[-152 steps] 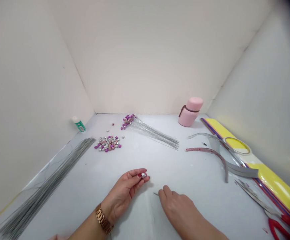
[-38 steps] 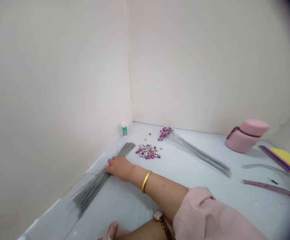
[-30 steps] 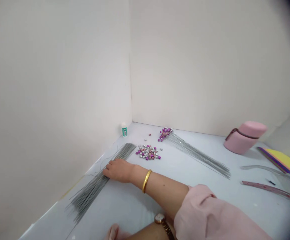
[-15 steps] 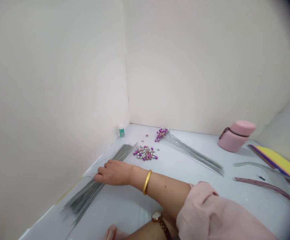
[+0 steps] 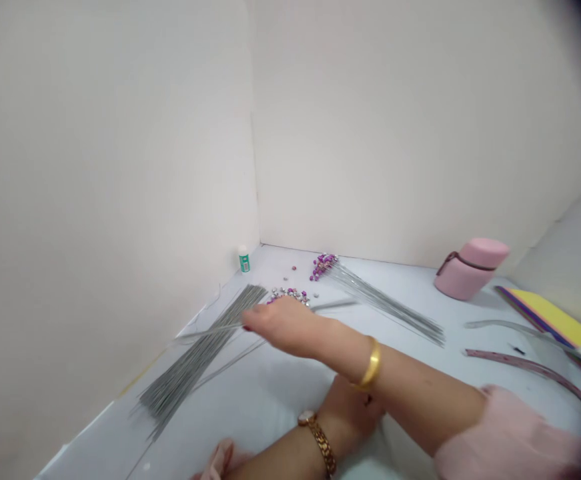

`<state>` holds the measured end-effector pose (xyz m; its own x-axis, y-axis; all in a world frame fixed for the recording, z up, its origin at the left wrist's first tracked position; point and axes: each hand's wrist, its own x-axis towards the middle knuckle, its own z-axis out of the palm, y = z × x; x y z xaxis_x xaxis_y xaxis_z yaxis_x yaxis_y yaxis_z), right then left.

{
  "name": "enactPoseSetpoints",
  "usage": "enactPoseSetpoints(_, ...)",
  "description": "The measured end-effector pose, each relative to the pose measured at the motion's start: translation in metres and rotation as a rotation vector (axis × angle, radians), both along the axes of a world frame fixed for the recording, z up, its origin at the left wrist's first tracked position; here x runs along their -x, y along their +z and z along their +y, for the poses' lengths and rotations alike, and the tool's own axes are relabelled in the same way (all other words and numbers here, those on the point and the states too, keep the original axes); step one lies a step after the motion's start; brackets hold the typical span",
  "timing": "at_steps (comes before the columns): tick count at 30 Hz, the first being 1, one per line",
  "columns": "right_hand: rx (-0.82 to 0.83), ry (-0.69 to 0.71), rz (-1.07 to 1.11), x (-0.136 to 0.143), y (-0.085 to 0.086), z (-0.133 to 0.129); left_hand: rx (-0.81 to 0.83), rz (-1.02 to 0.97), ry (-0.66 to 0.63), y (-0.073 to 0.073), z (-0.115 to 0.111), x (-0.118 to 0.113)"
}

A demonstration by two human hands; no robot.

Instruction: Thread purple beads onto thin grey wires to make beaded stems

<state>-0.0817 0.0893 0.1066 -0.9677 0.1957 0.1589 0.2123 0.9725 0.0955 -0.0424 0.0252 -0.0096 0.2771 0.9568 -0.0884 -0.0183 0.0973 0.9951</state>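
My right hand (image 5: 287, 327), with a gold bangle at the wrist, is closed on a few thin grey wires (image 5: 215, 329) that stick out to both sides of it, blurred by motion. A thick bundle of grey wires (image 5: 185, 377) lies slanted on the left of the table. Just behind the hand sits a pile of purple, silver and pink star-like beads (image 5: 295, 293), partly covered by it. My left hand (image 5: 353, 403), below a gold watch, is crossed by my right forearm, and its fingers are hidden.
Wires with a cluster of beads (image 5: 324, 265) at one end lie at the back. A green and white bottle (image 5: 244, 260) stands in the corner. On the right are a pink flask (image 5: 470, 270), yellow sheets (image 5: 560, 317), a clear strip (image 5: 500, 325) and a reddish strip (image 5: 520, 361).
My right hand has moved right from the wire bundle, with a few wires in it, and now partly covers the bead pile. My left hand has come into view beneath my right forearm.
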Motion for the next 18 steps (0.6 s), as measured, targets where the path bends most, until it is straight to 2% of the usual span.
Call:
enactPoseSetpoints(2,0.025,-0.139,0.057,-0.048,0.012,0.000,0.007,-0.002,0.049,-0.004,0.002,-0.005)
enactPoseSetpoints(4,0.067,-0.278,0.097,-0.102,0.015,-0.003,0.023,-0.022,0.104,-0.005,0.007,-0.004)
enactPoseSetpoints(5,0.175,-0.414,0.144,-0.129,0.013,-0.005,0.034,-0.040,0.132,-0.004,0.010,-0.002)
enactPoseSetpoints(7,0.322,-0.598,0.171,-0.178,0.002,-0.014,0.059,-0.096,0.185,0.003,0.015,0.007)
enactPoseSetpoints(10,0.448,-0.691,0.173,-0.227,-0.024,-0.034,0.092,-0.196,0.267,0.015,0.020,0.026)
enactPoseSetpoints(12,0.505,-0.710,0.147,-0.241,-0.041,-0.051,0.120,-0.251,0.323,0.019,0.021,0.037)
enactPoseSetpoints(15,0.510,-0.700,0.082,-0.239,-0.061,-0.075,0.149,-0.318,0.433,0.020,0.021,0.045)
enactPoseSetpoints(18,0.386,-0.621,0.004,-0.227,-0.078,-0.087,0.158,-0.363,0.487,0.018,0.017,0.041)
